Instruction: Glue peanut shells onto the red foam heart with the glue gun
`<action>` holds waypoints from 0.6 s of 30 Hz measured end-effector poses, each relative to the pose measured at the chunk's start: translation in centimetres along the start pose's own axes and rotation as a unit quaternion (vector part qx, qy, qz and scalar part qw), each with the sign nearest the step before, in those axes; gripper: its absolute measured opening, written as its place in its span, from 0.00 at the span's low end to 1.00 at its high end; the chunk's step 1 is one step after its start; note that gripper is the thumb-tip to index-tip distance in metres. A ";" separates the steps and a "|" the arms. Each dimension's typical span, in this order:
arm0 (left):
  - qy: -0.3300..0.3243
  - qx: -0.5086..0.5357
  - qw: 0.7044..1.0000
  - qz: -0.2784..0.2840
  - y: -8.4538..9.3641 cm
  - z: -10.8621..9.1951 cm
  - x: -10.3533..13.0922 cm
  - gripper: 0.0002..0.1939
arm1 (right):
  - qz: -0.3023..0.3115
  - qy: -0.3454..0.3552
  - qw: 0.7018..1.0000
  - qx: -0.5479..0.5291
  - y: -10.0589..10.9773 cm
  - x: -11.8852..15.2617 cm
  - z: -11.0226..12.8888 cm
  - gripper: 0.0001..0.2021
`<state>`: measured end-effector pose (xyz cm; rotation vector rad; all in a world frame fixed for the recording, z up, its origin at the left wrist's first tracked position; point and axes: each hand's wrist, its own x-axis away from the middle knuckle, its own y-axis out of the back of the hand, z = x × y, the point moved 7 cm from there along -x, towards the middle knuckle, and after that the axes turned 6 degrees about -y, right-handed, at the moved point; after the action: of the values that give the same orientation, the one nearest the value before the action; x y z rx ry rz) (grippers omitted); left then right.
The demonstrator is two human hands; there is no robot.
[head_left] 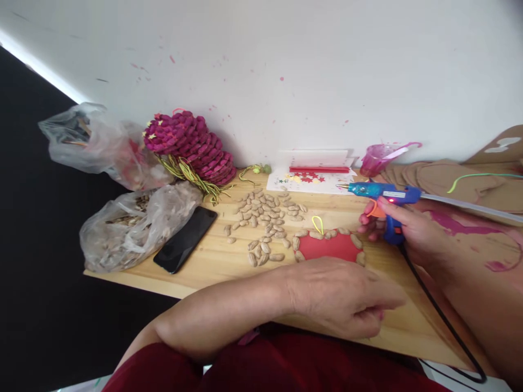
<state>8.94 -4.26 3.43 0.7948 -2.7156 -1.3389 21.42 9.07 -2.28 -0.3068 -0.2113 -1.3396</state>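
Note:
My right hand (412, 223) grips a blue hot glue gun (379, 191), its fingers at the orange trigger. The metal nozzle points left, a red light glows on the body, and a clear glue stick (469, 204) sticks out behind. My left hand (343, 296) reaches across in front of a red card (327, 247), index finger stretched and thumb apart, fingertips blurred; I see nothing in it. Peanuts in the shell edge the card, and a yellow loop (317, 224) rises from its top. My left hand hides the card's near edge. Loose peanuts (261, 209) lie left of it.
A black phone (186, 239) and plastic bags (134, 228) lie left, beside a magenta peanut-covered craft (192, 147). Behind are white paper (278, 182) with small stars and a pink-stained cup (376, 158). Cardboard pieces (433, 174) lie right; the gun's black cord (437, 310) hangs near.

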 end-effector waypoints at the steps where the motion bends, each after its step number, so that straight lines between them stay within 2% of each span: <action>1: 0.001 -0.008 1.000 0.004 0.0 0.0 0.0 0.04 | 0.001 0.003 1.000 0.002 0.0 -0.1 0.0 0.12; 4: 0.002 -0.023 1.000 0.008 0.2 0.3 -0.1 0.06 | -0.010 -0.008 1.000 0.000 0.2 -0.2 -0.2 0.11; 7: 0.013 -0.041 0.998 -0.049 2.1 1.3 0.3 0.11 | -0.027 -0.022 0.999 -0.006 0.2 -0.1 -0.2 0.10; 9: 0.043 -0.054 0.988 -0.138 4.7 2.4 1.3 0.17 | -0.024 -0.019 0.999 -0.010 -0.1 0.1 0.1 0.11; 10: 0.071 -0.060 0.975 -0.201 6.4 3.1 2.1 0.18 | -0.021 -0.018 1.000 -0.012 -0.2 0.3 0.3 0.12; 11: 0.096 -0.078 0.954 -0.273 8.3 3.6 3.2 0.17 | -0.020 -0.018 1.000 -0.015 -0.3 0.4 0.5 0.12; 12: 0.107 -0.101 0.931 -0.334 10.2 3.9 4.4 0.12 | -0.019 -0.019 1.000 -0.017 -0.4 0.5 0.7 0.13; 13: 0.111 -0.124 0.916 -0.365 11.7 4.0 5.4 0.10 | -0.020 -0.021 0.999 -0.019 -0.5 0.6 0.8 0.13; 15: 0.158 -0.176 0.893 -0.382 14.2 4.8 7.1 0.19 | -0.021 -0.024 0.999 -0.024 -0.6 0.8 0.9 0.14; 17: 0.221 -0.237 0.861 -0.392 16.3 5.8 8.8 0.09 | -0.022 -0.027 0.999 -0.029 -0.7 0.9 0.9 0.15; 18: 0.259 -0.260 0.850 -0.377 16.8 6.7 9.4 0.09 | -0.018 -0.028 0.999 -0.030 -0.8 0.9 0.8 0.15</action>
<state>-8.05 5.00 9.81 1.8902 -1.5334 -1.5244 20.84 8.33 -1.12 -0.3930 -0.2256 -1.3762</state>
